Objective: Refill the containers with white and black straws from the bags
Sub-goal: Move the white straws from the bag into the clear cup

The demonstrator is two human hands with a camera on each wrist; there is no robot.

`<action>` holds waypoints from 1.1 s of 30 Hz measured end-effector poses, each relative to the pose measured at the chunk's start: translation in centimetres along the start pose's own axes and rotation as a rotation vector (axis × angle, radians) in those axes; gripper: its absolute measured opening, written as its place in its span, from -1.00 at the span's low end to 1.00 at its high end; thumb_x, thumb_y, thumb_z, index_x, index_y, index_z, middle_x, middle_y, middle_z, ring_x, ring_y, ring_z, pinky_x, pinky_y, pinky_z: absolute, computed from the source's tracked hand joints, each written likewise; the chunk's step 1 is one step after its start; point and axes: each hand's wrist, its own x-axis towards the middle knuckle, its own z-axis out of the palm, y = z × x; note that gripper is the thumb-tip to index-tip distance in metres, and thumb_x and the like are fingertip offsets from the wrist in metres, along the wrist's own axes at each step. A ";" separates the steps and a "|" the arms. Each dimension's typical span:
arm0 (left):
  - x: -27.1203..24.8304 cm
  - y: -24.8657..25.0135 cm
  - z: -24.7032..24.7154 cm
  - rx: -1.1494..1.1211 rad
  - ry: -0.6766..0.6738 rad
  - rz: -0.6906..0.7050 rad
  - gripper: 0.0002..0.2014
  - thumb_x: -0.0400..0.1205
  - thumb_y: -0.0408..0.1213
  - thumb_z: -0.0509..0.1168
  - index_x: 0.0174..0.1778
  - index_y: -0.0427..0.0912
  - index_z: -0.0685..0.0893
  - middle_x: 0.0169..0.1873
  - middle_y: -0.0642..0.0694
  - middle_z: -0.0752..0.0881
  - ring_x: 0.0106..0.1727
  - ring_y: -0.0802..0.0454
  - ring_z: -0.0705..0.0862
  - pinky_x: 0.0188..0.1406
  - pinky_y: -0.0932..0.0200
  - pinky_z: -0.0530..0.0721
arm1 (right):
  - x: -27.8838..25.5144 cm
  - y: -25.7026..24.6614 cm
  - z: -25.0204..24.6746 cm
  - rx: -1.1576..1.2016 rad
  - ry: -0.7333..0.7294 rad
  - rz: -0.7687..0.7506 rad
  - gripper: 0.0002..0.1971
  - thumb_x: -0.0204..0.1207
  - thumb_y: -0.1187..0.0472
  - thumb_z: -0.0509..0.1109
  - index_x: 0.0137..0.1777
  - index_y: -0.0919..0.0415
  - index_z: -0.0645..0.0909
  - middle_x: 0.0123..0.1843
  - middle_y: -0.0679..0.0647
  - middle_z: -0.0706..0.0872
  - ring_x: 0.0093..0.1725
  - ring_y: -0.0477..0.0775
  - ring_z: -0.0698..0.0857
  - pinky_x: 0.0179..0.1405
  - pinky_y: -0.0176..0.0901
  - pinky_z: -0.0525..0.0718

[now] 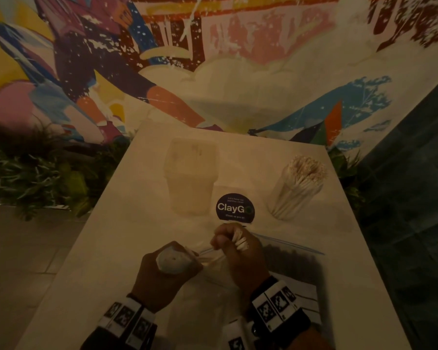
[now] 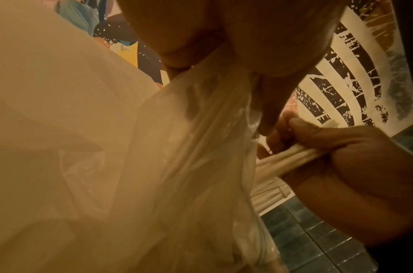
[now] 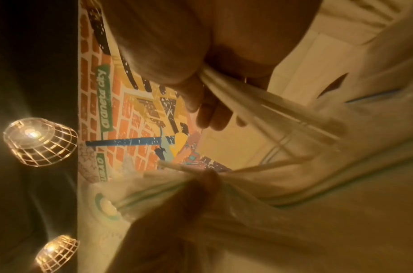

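Two hands worked one clear bag (image 1: 213,271) on the surface (image 1: 116,238): the left hand (image 1: 166,271) pinched its mouth steady while the right hand (image 1: 240,256), just beside, clamped a bundle of white straws (image 1: 240,240), evidently for the containers beyond.

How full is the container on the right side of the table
Full. The clear container stands upright, packed with white straws whose tips fan out above its rim. The other container beside it looks nearly empty.

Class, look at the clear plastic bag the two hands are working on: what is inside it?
White straws gripped by the right hand emerge from the clear bag; the left hand pinches its edge. Crumpled plastic and the hands hide whatever remains deeper inside.
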 end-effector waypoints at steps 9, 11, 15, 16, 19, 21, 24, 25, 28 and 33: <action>-0.1 0.3 0.1 0.005 0.018 0.020 -0.77 0.21 -0.04 0.57 -0.34 -0.03 0.76 -0.30 -0.12 0.80 -0.23 -0.11 0.78 -0.22 -0.14 0.76 | -0.7 -0.1 0.9 -0.127 -0.279 0.054 -0.79 0.48 -0.03 0.37 0.09 -0.33 0.53 0.03 -0.28 0.67 0.04 -0.27 0.66 0.01 -0.42 0.63; -0.1 -0.1 -0.2 0.037 0.011 0.038 -0.77 0.22 -0.02 0.54 -0.30 0.00 0.75 -0.32 -0.05 0.80 -0.26 -0.05 0.77 -0.27 -0.11 0.74 | -1.0 0.2 1.6 -0.197 -0.314 0.013 -0.77 0.48 -0.15 0.37 0.12 -0.42 0.52 0.13 -0.36 0.61 0.14 -0.32 0.61 0.11 -0.44 0.58; -0.1 -0.4 -0.5 0.068 0.026 0.028 -0.73 0.19 0.01 0.52 -0.31 -0.02 0.71 -0.37 -0.03 0.77 -0.33 -0.03 0.74 -0.35 -0.07 0.70 | -0.9 0.0 2.1 -0.202 -0.283 -0.138 -0.79 0.50 -0.10 0.29 0.04 -0.11 0.64 0.02 -0.26 0.62 0.09 -0.19 0.61 0.15 -0.27 0.57; -0.1 -0.2 -0.4 0.072 0.025 0.036 -0.73 0.20 0.02 0.52 -0.30 -0.02 0.71 -0.38 -0.03 0.77 -0.34 -0.02 0.74 -0.36 -0.05 0.70 | -1.0 0.0 2.2 -0.192 -0.267 -0.152 -0.80 0.49 -0.08 0.28 -0.01 -0.05 0.65 0.00 -0.21 0.63 0.06 -0.14 0.62 0.14 -0.21 0.58; -0.1 0.4 0.0 0.085 0.005 0.062 -0.72 0.20 0.07 0.53 -0.28 0.00 0.78 -0.34 0.05 0.79 -0.31 0.08 0.77 -0.31 0.10 0.73 | -1.2 0.5 2.3 -0.157 -0.176 -0.117 -0.74 0.51 -0.15 0.18 -0.07 -0.05 0.61 -0.07 -0.24 0.69 -0.04 -0.15 0.66 0.00 -0.21 0.63; -0.2 0.5 0.0 0.052 -0.009 0.036 -0.67 0.16 0.13 0.57 -0.28 0.03 0.82 -0.29 0.06 0.82 -0.23 0.08 0.79 -0.21 0.09 0.77 | -0.9 0.7 1.9 -0.101 -0.075 -0.092 -0.73 0.54 -0.15 0.12 -0.12 -0.02 0.55 -0.16 -0.27 0.68 -0.13 -0.19 0.66 -0.09 -0.31 0.63; -0.3 0.1 -0.2 0.056 -0.008 -0.020 -0.66 0.14 0.13 0.60 -0.27 0.06 0.82 -0.23 -0.03 0.84 -0.15 -0.01 0.81 -0.09 -0.13 0.78 | -0.1 0.4 0.5 0.039 0.115 -0.113 -0.77 0.53 0.08 0.18 -0.25 0.21 0.49 -0.33 -0.01 0.63 -0.29 -0.15 0.61 -0.17 -0.41 0.56; -0.3 0.0 -0.2 0.057 -0.001 -0.032 -0.69 0.15 0.09 0.60 -0.27 0.06 0.82 -0.22 -0.04 0.84 -0.14 -0.02 0.81 -0.09 -0.16 0.78 | 0.0 0.4 0.1 0.064 0.148 -0.105 -0.84 0.51 0.16 0.21 -0.26 0.19 0.48 -0.36 0.00 0.62 -0.32 -0.14 0.60 -0.20 -0.43 0.55; -0.2 -0.1 -0.2 0.061 0.007 -0.055 -0.70 0.15 0.09 0.59 -0.28 0.08 0.81 -0.22 -0.03 0.84 -0.15 0.00 0.81 -0.10 -0.17 0.78 | -0.6 1.2 0.1 0.084 0.101 -0.037 -0.89 0.47 0.30 0.24 -0.26 0.13 0.47 -0.36 0.00 0.64 -0.33 -0.07 0.62 -0.20 -0.32 0.59; -0.1 0.1 -0.2 0.035 0.007 -0.055 -0.70 0.17 0.06 0.61 -0.27 0.03 0.81 -0.22 -0.07 0.84 -0.14 -0.04 0.81 -0.12 -0.18 0.78 | -1.0 2.0 -0.3 0.072 0.102 -0.053 -0.83 0.42 0.43 0.26 -0.32 0.18 0.43 -0.34 0.01 0.68 -0.30 0.03 0.66 -0.24 -0.22 0.62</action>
